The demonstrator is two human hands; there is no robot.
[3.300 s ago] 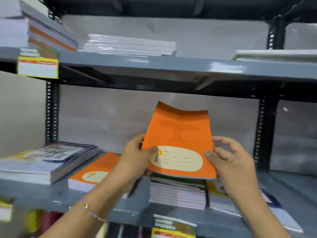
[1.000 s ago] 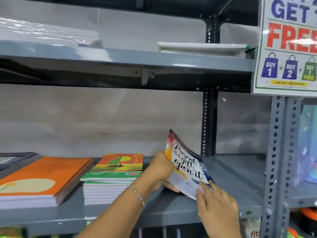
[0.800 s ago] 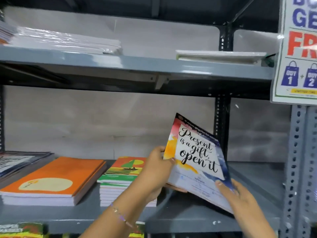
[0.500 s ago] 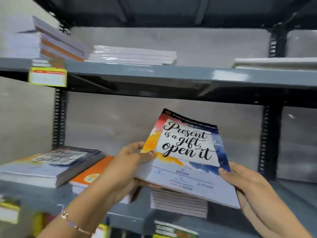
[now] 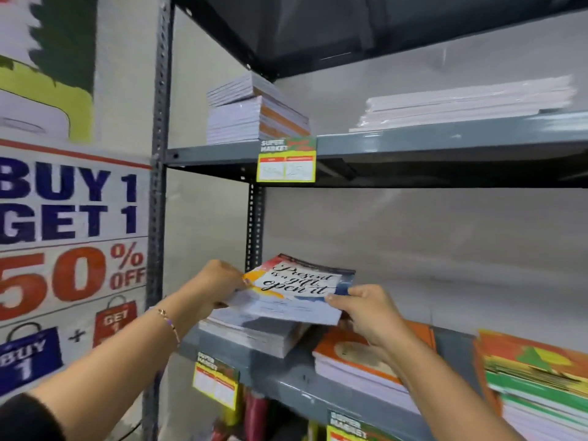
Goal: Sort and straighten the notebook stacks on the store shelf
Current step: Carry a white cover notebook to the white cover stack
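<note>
I hold a notebook with "Present is a gift, open it" on its cover [image 5: 294, 289] flat, just above the leftmost stack [image 5: 254, 335] on the grey middle shelf [image 5: 286, 381]. My left hand [image 5: 216, 286] grips its left edge and my right hand [image 5: 370, 308] grips its right front corner. To the right lies an orange notebook stack [image 5: 359, 361], partly hidden by my right forearm. Further right sits a stack with green and orange covers [image 5: 537, 377].
The upper shelf [image 5: 445, 138] carries a tilted pile of notebooks [image 5: 254, 113] and a wrapped white pack [image 5: 464, 103]. Yellow price tags [image 5: 286, 160] hang on the shelf edges. A promotional poster [image 5: 70, 249] covers the wall left of the steel upright [image 5: 159, 186].
I have carried the "Present is a gift" notebook from the right end of the shelf leftward and lowered it flat over the leftmost stack. The view swung left.
</note>
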